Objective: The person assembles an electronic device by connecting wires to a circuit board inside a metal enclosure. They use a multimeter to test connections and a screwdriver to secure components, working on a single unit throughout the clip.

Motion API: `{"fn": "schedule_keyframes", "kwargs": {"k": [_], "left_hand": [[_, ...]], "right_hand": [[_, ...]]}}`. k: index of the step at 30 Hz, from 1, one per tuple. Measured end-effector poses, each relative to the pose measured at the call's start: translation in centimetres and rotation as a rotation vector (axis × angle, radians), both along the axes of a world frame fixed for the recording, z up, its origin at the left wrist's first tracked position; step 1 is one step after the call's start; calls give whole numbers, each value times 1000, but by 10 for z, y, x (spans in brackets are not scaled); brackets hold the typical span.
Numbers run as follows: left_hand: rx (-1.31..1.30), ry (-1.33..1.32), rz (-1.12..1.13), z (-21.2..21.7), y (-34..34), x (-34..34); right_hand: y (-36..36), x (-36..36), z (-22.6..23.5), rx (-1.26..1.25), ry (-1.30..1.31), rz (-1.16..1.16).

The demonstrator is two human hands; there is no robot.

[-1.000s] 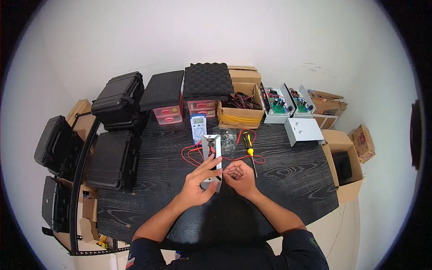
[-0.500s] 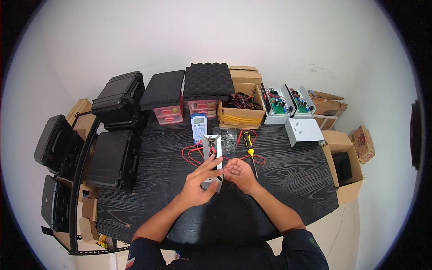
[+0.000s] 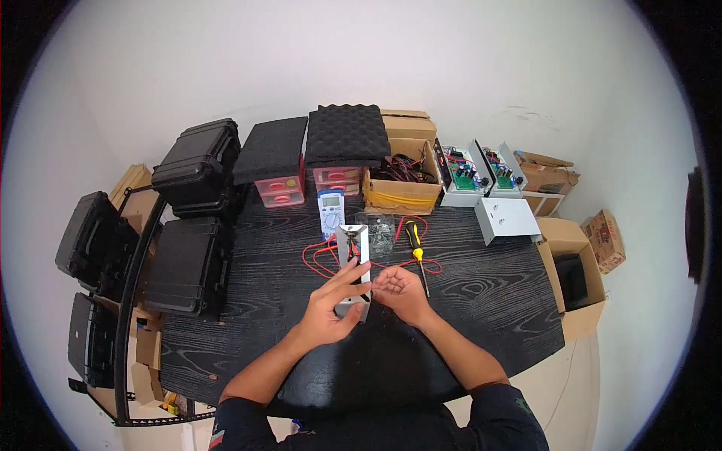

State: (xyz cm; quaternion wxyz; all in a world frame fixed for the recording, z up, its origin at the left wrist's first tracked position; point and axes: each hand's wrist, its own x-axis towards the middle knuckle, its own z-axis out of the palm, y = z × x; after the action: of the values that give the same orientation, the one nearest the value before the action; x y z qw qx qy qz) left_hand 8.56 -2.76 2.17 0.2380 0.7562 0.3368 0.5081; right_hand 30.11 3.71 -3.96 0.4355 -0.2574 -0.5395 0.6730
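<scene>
A narrow, pale grey metal housing [image 3: 364, 248] stands on the dark table in front of me, with wires showing inside its open upper end. My left hand [image 3: 329, 307] is wrapped around its lower part, fingers across the top and thumb low on the near side. Close against the housing's right side, my right hand [image 3: 404, 295] has its fingers curled in a pinch; anything between the fingertips is too small or hidden to name. Just beyond the right hand lies a yellow and black screwdriver [image 3: 415, 242]. Past the housing rests a clear tray of small hardware [image 3: 382, 231].
A blue and white multimeter [image 3: 331, 213] with red leads lies behind the housing. Foam-topped drawer units [image 3: 280, 194], a cardboard box of cables [image 3: 402, 197] and opened circuit-board housings [image 3: 465, 177] line the back. Black hard cases [image 3: 188, 263] stand left; a white metal box [image 3: 508, 219] sits right.
Almost everything holds its place. My right hand's fingers have shifted slightly beside the housing, while the left hand keeps the same grip.
</scene>
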Motion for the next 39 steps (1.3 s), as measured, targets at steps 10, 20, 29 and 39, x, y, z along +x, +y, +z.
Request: {"fn": "schedule_keyframes", "kwargs": {"k": [10, 20, 29, 39], "left_hand": [[2, 11, -13, 0, 1, 0], [-6, 4, -5, 0, 0, 0], [11, 14, 3, 1, 0, 0], [8, -1, -4, -1, 1, 0]], "right_hand": [[33, -2, -27, -69, 238, -82], [76, 44, -6, 159, -322, -252], [71, 30, 0, 295, -424, -250], [-3, -1, -1, 94, 12, -45]]}}
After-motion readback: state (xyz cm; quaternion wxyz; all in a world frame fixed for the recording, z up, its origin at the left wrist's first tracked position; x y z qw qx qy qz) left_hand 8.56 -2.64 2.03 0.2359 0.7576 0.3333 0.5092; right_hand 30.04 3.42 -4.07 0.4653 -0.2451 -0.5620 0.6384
